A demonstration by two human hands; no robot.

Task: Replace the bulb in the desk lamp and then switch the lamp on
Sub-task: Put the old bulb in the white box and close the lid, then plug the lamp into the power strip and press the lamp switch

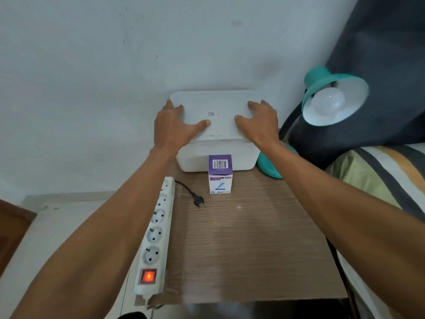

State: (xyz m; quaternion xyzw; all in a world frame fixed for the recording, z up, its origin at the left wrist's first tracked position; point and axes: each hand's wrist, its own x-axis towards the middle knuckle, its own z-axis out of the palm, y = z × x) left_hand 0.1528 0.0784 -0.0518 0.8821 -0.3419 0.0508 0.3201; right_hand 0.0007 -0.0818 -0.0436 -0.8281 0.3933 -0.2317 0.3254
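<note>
A teal desk lamp [322,86] stands at the table's far right, its shade tilted towards me with a white bulb [327,101] in it; its teal base [268,166] shows beside my right forearm. A purple and white bulb box [220,173] stands upright in front of a white storage box [218,160]. My left hand [174,124] and my right hand [258,122] both grip the white lid [213,102] of that box, thumbs on top, and the lid sits slightly raised. The lamp's black plug [199,201] lies unplugged on the table.
A white power strip [156,233] with its red switch lit [148,276] runs along the left edge of the wooden table [253,249]. A dark pillow [368,65] and striped bedding [379,178] lie to the right. A wall is right behind the box.
</note>
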